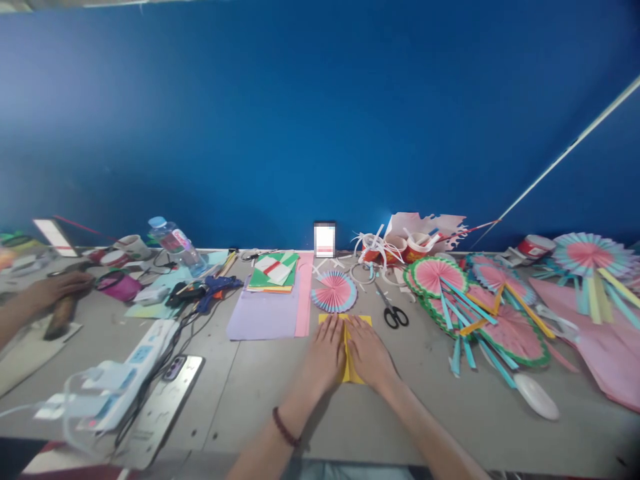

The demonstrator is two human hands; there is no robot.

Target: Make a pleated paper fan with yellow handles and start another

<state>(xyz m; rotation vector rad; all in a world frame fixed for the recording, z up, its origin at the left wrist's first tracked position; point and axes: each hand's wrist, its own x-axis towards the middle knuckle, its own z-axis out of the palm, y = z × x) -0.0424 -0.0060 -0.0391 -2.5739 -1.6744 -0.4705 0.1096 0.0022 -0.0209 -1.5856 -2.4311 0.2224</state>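
Far-left station: another person's hand (pixel 65 285) rests palm down by the table's (pixel 250 393) far-left clutter.
Power strip: the white strip (pixel 137 357) carries plugged-in adapters; a phone (pixel 167 403) lies just right of it, camera side up.
Paper stack: coloured sheets lie on a lilac sheet (pixel 260 317), left of the work position.
Left hand: the left hand (pixel 326 347) is laid out flat, fingers extended and close together, bearing on the paper's left side; nothing is gripped.
Yellow paper: the yellow paper (pixel 353 368) lies on the table directly before the person, just nearer than a pink-and-blue rosette (pixel 336 291).
Pressing procedure: apply even pressure on both sides; align the central crease before bearing down; smooth along its full length to avoid skew.
Crease and axis: the crease points from the person toward the wall; the long axis appears to follow it, though the hands hide the side edges.
Right hand: the right hand (pixel 369 347) is likewise flat and extended, covering the right side without gripping.
Scissors: the black-handled scissors (pixel 396 316) lie beyond the right hand, handles toward the person.
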